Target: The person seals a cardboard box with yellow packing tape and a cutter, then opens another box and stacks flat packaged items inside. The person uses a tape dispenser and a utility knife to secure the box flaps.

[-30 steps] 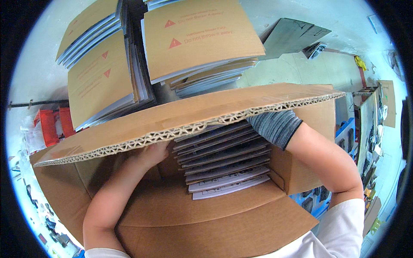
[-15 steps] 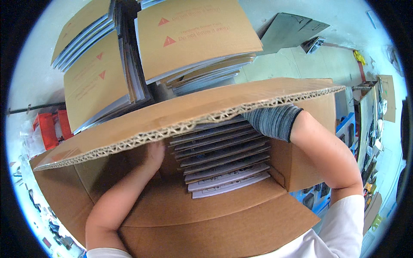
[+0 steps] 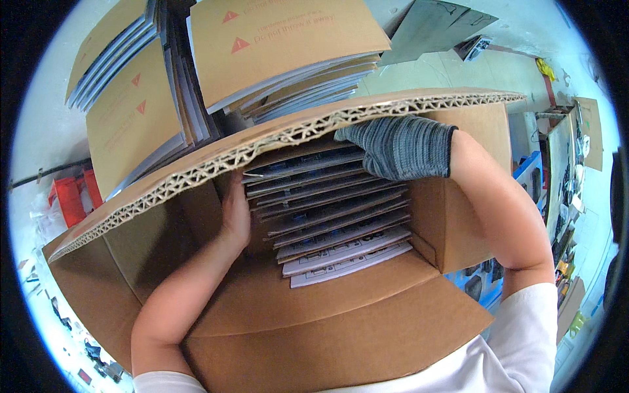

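Note:
A large cardboard box [image 3: 367, 304] stands in front of me, its near flap folded toward me and its far flap [image 3: 288, 134] raised across the opening. Inside lies a stack of thin flat packs [image 3: 341, 216], the lower ones showing white printed sheets. My bare left hand [image 3: 237, 211] lies flat along the stack's left side, fingers straight, the tips partly hidden by the flap. At the stack's upper right, my right hand [image 3: 407, 149] in a grey striped knit glove curls over the edge of a top flat pack [image 3: 314, 160]; its fingertips are partly hidden.
Beyond the box rise piles of brown flat packs with red warning triangles [image 3: 282, 52] and another pile [image 3: 131, 111] at the left. Red bins [image 3: 73, 196] stand farther left. Grey sheets [image 3: 439, 29] lie behind, and a blue rack [image 3: 478, 288] is at the right.
The raised flap has moved up and away, showing more of the stack and the gloved hand. My left hand has moved up along the stack's side; my right hand has shifted up and left.

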A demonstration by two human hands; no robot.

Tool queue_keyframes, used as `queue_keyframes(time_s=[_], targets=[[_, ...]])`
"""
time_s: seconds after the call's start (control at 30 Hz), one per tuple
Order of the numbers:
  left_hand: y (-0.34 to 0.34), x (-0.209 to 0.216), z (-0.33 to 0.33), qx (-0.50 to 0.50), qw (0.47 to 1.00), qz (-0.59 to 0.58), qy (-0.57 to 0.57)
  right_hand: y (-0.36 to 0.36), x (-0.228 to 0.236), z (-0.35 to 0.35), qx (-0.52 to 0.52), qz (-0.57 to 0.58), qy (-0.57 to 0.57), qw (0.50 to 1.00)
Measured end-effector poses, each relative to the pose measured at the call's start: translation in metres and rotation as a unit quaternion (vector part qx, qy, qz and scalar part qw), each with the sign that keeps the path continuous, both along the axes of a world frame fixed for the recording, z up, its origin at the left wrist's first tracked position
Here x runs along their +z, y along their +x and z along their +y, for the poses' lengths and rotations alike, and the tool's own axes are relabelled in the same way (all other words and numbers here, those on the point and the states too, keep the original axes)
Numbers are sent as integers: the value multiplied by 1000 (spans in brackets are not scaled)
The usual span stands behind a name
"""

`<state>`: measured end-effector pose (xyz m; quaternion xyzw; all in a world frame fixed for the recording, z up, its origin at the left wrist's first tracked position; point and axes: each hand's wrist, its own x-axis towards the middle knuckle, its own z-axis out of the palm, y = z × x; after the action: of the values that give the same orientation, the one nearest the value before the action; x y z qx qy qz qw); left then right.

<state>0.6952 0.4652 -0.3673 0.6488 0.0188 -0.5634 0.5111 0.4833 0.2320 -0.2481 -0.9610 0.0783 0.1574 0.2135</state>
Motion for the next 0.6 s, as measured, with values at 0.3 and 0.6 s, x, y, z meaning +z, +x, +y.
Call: queue_keyframes(time_s=[0.3, 0.6], targets=[[-14, 23, -6, 47, 994, -97, 18, -5, 2, 19, 6, 8, -21, 1000], [-44, 91, 29, -231, 878, -418, -27, 0, 10, 35, -51, 51, -109, 991]])
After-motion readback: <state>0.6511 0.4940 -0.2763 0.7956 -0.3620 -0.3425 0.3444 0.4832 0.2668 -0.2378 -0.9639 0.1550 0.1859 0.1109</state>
